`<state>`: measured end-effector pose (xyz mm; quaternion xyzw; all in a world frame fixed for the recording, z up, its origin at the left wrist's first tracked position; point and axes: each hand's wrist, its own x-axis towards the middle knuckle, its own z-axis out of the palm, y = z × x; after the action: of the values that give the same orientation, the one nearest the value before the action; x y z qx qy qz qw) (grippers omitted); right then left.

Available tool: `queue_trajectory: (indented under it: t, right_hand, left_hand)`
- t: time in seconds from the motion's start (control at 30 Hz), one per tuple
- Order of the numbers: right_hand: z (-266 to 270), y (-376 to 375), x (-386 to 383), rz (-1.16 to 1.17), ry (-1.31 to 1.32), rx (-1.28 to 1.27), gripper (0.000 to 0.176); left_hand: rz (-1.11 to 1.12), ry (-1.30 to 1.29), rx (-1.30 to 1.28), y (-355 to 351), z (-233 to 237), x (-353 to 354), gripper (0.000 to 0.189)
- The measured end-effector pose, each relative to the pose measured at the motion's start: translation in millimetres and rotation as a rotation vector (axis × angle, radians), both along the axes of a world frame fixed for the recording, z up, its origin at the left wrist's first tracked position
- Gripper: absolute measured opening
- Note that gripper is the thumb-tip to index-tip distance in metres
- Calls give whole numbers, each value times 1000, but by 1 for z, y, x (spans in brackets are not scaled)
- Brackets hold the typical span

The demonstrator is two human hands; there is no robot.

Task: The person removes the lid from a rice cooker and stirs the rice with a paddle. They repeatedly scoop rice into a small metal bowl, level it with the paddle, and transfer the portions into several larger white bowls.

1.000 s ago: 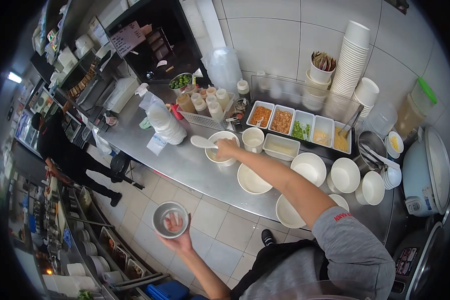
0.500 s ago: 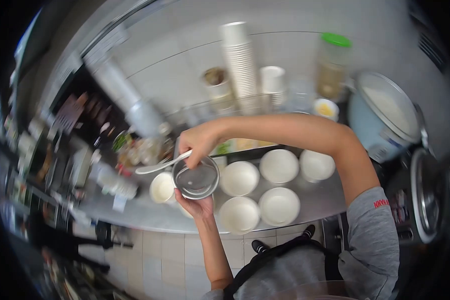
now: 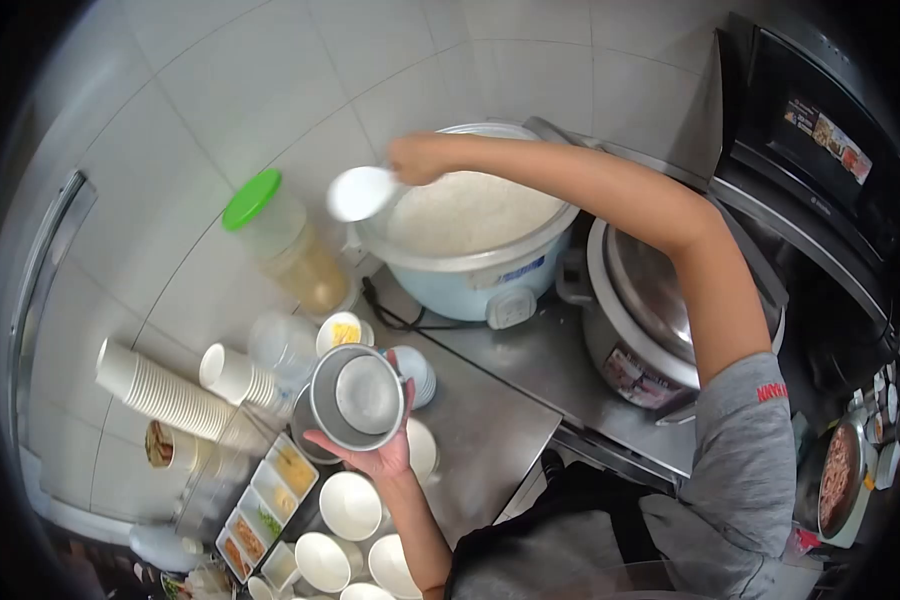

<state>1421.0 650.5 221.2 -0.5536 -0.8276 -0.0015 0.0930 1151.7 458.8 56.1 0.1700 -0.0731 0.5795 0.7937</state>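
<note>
My right hand (image 3: 418, 160) is closed around the handle of a white rice paddle (image 3: 362, 193), whose broad blade is at the left rim of a light blue rice cooker (image 3: 515, 285). White rice (image 3: 470, 215) fills much of the cooker, and my forearm passes over it. Below and to the left, my left hand (image 3: 382, 458) grips a round metal bowl (image 3: 360, 400) from underneath, its opening turned up toward me. No food shows inside the bowl. White paper bowls (image 3: 352, 505) stand on the counter beside my left wrist.
A green-lidded jar (image 3: 295, 250) stands by the wall. Stacked paper cups (image 3: 160, 390) and a tray of toppings (image 3: 268, 508) are at left. A second cooker (image 3: 635, 340), lidded, sits at right, with a pan of meat (image 3: 838, 480) beyond.
My view has swung right toward the rice cooker. My right hand has left the metal bowl and carried the rice paddle over to the cooker. My left hand still holds the bowl.
</note>
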Motion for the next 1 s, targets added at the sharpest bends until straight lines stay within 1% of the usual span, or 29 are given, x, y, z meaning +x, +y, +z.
queue_trajectory:
  t: [0.07,0.1,0.13,0.2,0.23,0.3,0.33,0.43,0.47,0.63,0.67,0.73,0.77,0.87,0.93,1.0]
  right_hand:
    - [-30,18,65,-245,-142,-94,13]
    - [-52,19,90,-313,-138,28,12]
    - [-75,18,111,-380,-129,151,16]
    - [-102,17,141,-358,-291,246,17]
    - [-112,17,153,-346,-374,291,18]
    - [-127,15,172,-200,-374,264,13]
    - [-132,16,175,-125,-373,251,10]
    - [-135,7,177,-82,-387,158,7]
    - [-137,-4,174,-65,-350,111,7]
    - [-117,-27,162,19,-249,-129,10]
    - [-118,-25,161,46,-230,-161,11]
    - [-120,-20,163,92,-187,-211,13]
    - [-122,-17,164,83,-167,-262,14]
    - [-125,-9,165,27,-126,-441,17]
    - [-121,-5,164,-37,-128,-599,18]
    - [-126,1,174,-31,29,-732,19]
  left_hand:
    - [-96,-101,-37,13,4,33,96]
    - [-144,-156,-72,16,10,46,95]
    - [-165,-154,-133,19,10,56,93]
    - [-213,-149,-254,25,11,70,89]
    - [-226,-33,-238,24,11,77,88]
    - [-248,197,-206,17,9,85,85]
    - [-230,225,-235,15,8,88,84]
    - [-199,232,-361,15,-4,87,83]
    - [-195,238,-362,16,-5,84,82]
    - [-150,227,-270,29,6,73,80]
    - [-124,222,-224,30,8,71,81]
    - [-31,182,-249,34,16,75,82]
    - [12,162,-255,36,20,78,82]
    - [-113,60,-113,47,30,81,84]
    - [-61,66,-143,55,35,84,75]
    - [-7,102,-123,65,41,86,69]
